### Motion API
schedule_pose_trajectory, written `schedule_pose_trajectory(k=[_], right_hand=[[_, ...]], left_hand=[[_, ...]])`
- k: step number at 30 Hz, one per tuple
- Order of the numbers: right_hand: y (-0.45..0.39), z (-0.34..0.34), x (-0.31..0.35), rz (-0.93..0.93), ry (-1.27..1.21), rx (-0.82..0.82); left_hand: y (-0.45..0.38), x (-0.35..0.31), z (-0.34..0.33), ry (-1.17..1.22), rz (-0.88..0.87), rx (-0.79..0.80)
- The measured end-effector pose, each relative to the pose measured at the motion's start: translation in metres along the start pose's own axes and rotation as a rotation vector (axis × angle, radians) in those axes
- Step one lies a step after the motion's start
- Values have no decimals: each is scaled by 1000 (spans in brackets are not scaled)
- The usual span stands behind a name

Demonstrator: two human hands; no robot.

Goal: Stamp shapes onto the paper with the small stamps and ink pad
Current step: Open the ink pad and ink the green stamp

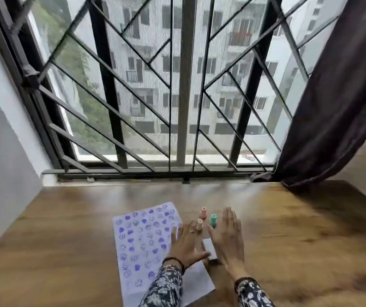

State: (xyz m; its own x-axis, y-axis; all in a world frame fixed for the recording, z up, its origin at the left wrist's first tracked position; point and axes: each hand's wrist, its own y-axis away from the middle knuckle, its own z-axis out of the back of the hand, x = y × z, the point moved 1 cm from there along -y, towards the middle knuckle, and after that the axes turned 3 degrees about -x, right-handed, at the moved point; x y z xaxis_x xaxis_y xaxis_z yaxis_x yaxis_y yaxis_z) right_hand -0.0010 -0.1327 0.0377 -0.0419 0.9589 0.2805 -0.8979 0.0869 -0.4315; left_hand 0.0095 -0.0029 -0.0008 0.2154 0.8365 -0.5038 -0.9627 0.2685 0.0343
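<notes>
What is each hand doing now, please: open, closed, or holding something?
Left hand: open and flat, fingers spread over the paper, holding nothing.
Right hand: open and flat beside the small stamps, holding nothing.

Home, upper-floor flat: wooden table (66, 229), grilled window (155, 96), curtain (332, 107), apartment blocks outside.
</notes>
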Motion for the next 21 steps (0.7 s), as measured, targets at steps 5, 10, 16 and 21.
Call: schedule_pose_trajectory(k=[5,10,16,21], right_hand=[[33,-22,-17,-350,-208,199],[45,-30,-17,-486,-275,260],[46,-32,-13,-501,-248,212],[47,-25,-11,-450,-188,178]], left_hand=[[7,2,-17,-10,-16,20],[2,3,-28,-19,3,-41],[-1,9,-35,55,13,-104],[-3,11,-35,51,-1,-116]])
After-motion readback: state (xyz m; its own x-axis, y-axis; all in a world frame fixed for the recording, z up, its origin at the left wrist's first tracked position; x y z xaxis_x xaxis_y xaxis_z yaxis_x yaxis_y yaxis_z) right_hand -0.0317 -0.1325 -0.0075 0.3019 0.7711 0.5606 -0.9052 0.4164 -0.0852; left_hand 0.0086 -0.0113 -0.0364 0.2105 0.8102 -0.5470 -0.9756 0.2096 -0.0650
